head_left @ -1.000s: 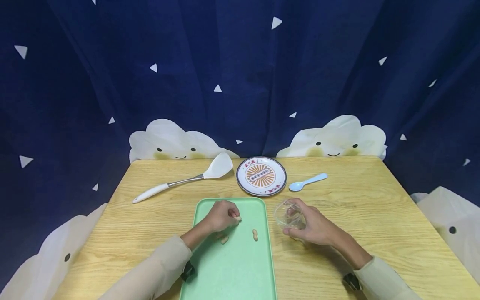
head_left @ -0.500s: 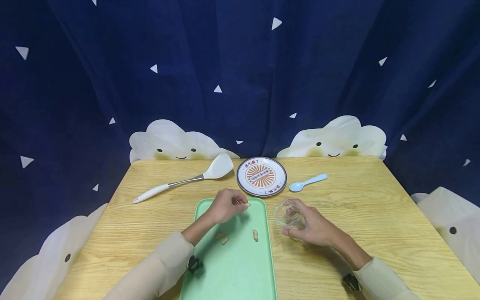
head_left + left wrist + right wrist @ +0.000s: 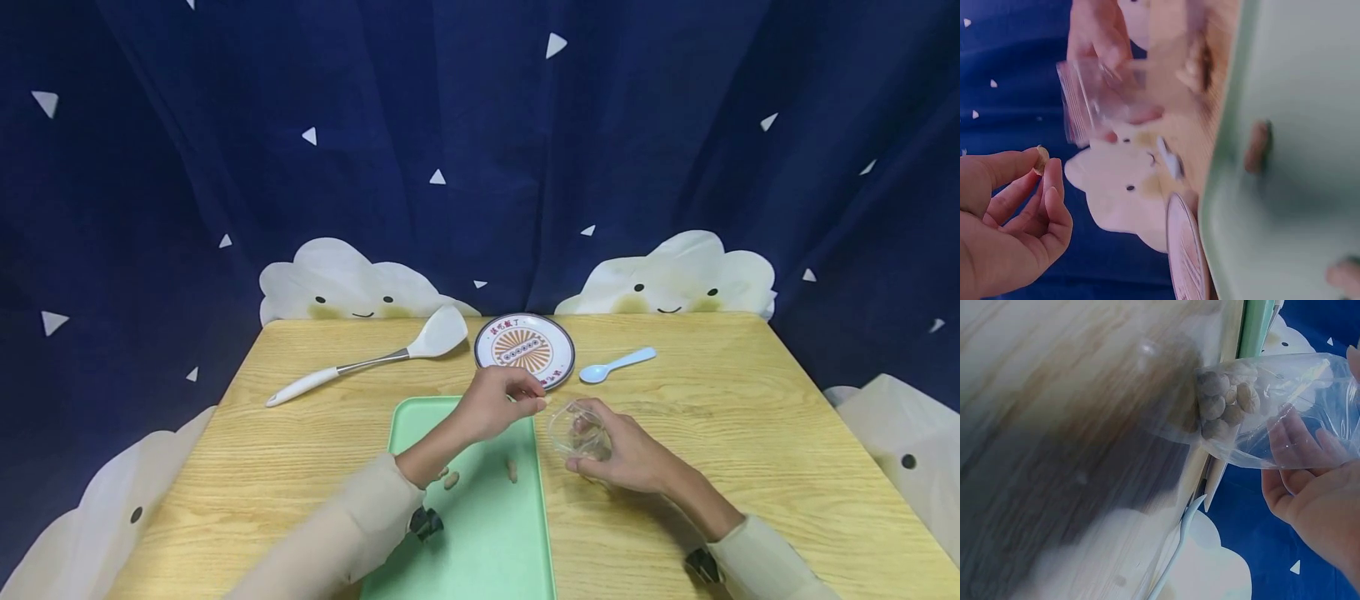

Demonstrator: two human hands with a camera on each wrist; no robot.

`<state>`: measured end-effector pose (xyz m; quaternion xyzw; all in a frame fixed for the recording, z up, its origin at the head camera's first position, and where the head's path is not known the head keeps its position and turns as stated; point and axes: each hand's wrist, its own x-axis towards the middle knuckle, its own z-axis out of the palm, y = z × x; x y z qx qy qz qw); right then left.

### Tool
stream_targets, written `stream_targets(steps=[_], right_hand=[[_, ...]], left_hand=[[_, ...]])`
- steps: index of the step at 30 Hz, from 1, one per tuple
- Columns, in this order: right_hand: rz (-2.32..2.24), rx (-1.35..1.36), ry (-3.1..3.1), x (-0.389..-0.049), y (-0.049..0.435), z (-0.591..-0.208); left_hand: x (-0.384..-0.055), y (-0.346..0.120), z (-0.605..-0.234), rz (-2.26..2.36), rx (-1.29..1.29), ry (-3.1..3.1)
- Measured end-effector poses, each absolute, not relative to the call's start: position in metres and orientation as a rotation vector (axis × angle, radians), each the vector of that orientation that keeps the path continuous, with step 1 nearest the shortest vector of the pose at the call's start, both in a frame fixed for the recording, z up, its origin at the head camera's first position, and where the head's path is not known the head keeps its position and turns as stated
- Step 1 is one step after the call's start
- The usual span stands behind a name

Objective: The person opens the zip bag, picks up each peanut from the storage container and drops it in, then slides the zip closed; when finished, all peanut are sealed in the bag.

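Note:
My left hand (image 3: 495,404) pinches a peanut (image 3: 1042,160) between thumb and index finger. It is raised above the tray's far right corner, close to the mouth of a clear plastic zip bag (image 3: 573,429). My right hand (image 3: 633,452) grips that bag from the right side and keeps its mouth spread open. Several peanuts (image 3: 1229,400) lie at the bottom of the bag, as the right wrist view shows. On the green tray (image 3: 480,542) rest a peanut (image 3: 512,471) at the right and another peanut (image 3: 451,481) at the left, with one more partly behind my left wrist.
Beyond the tray sits a round patterned plate (image 3: 558,342), partly overlapped by my left hand. A white-handled spatula (image 3: 435,333) lies at the far left of the wooden table (image 3: 712,400). A small blue spoon (image 3: 618,364) is right of the plate.
My left hand has lifted the peanut off the tray and carried it right and away from me, to beside the bag's mouth. My right hand and the bag have stayed in place.

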<state>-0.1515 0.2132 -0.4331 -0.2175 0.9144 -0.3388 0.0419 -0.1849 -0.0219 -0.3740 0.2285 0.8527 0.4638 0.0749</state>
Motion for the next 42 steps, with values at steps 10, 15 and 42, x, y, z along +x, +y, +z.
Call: stream_targets(steps=[10,15,42], right_hand=[[-1.046,-0.687,2.798,-0.152,0.214,-0.434],[-1.055,-0.681,2.791,-0.152,0.215,-0.434],[-1.019,-0.650,2.819,-0.150,0.216,-0.433]], left_hand=[[-0.181,-0.007,-0.376,1.357,0.801,2.479],[-0.182,-0.012,-0.376,1.373,0.861,2.474],[-0.178,-0.106,-0.417,1.299,0.598,2.548]])
